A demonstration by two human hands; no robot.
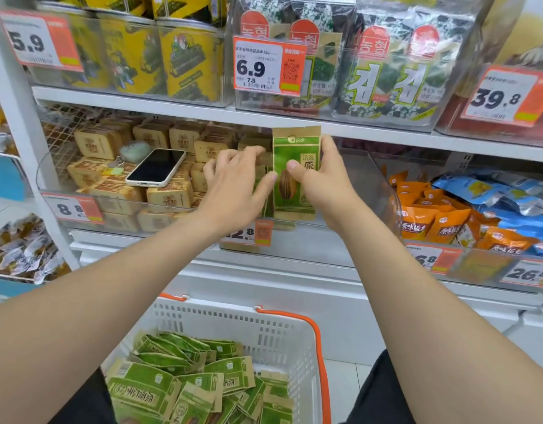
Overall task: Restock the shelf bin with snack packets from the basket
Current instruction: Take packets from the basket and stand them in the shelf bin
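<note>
Down low and close, the basket [282, 338] is sitting between the person's knees. Lots of green packets [184, 381] are lying in it in a messy heap, so there is plenty left to put away.

Higher up, both arms are reaching out to the clear bin [349, 191] on the middle shelf. The right hand [322, 182] is holding one packet [296, 175] standing up straight. The thumb is pressing on the front and the fingers are curling round the right edge and the back, so the hand is about half closed on it. The left hand [236, 182] is open, with fingers spread and bent a little. It is touching the packets already in the bin, just left of the new one, and its thumb is resting on the new packet's left edge. It is not gripping anything.

To do this step well, I think the left hand should be pushing the row back and holding it tight. Then the right hand can be sliding the new packet down straight at the front, picture facing out, so it does not tip.

A phone [156, 168] is lying on the brown boxes [169, 195] in the next bin on the left.
</note>
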